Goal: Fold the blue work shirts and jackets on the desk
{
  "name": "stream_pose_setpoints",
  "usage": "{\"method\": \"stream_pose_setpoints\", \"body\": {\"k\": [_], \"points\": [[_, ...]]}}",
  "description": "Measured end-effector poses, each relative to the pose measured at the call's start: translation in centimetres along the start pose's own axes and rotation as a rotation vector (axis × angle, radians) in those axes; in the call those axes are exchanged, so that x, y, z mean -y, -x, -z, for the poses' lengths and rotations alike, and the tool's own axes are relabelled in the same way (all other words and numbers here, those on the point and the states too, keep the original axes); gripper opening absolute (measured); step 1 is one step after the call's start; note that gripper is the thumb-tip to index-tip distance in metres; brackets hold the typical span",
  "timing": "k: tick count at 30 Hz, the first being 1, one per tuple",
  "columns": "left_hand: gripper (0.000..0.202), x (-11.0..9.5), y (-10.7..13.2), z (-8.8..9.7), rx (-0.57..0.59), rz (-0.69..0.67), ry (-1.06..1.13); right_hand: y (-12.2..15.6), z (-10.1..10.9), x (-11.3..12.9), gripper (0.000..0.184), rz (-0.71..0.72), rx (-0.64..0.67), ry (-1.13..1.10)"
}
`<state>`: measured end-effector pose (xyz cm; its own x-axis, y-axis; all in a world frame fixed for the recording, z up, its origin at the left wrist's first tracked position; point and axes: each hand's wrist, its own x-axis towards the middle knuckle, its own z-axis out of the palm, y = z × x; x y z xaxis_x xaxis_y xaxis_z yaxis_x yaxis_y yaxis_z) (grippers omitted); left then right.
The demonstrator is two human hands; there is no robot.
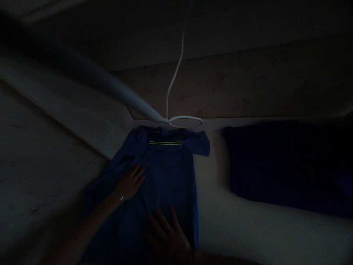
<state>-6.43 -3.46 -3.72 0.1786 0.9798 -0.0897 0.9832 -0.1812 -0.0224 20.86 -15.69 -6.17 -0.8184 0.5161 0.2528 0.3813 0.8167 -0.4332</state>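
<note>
left hand (132,184): splayed flat on blue garment (168,173) | right hand (169,235): splayed, palm down

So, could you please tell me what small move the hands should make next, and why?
Perhaps sweep the bare left hand lightly across the dark-blue fabric garment with thin yellow stripes: the hand lies spread on it, and soft creases run close by. The bare right hand is spread over the lower part, though dimness hides whether it touches.

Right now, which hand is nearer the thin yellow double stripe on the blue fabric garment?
Left: the left hand is over the blue garment, below and left of the yellow stripe; the right hand is farther below.
</note>
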Motion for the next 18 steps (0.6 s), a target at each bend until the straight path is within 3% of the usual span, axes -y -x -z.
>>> {"method": "stream_pose_setpoints", "body": {"k": [3, 5, 8, 12, 15, 18], "points": [[0.055, 3.0, 0.2, 0.2, -0.039, -0.084, 0.051, -0.8, -1.6, 0.4, 0.059, 0.025, -0.087, 0.053], [0.054, 3.4, -0.4, 1.0, -0.047, -0.048, 0.011, -1.3, -2.5, 0.1, 0.056, 0.071, -0.131, 0.086], [0.052, 1.2, -2.7, 2.4, -0.074, 0.032, -0.088, -1.9, -4.0, -0.4, 0.044, 0.102, -0.224, 0.14], [0.048, -3.1, -8.4, 3.5, -0.147, 0.039, -0.15, -3.0, -5.8, -0.3, 0.027, 0.062, -0.276, 0.123], [0.044, -4.2, -12.2, 4.6, -0.198, 0.064, -0.213, -3.5, -4.5, -0.8, 0.023, -0.01, -0.154, -0.128], [0.04, -3.3, -13.5, 6.2, -0.19, 0.099, -0.24, -2.0, 0.3, -2.5, 0.03, -0.032, 0.058, -0.551]]}}
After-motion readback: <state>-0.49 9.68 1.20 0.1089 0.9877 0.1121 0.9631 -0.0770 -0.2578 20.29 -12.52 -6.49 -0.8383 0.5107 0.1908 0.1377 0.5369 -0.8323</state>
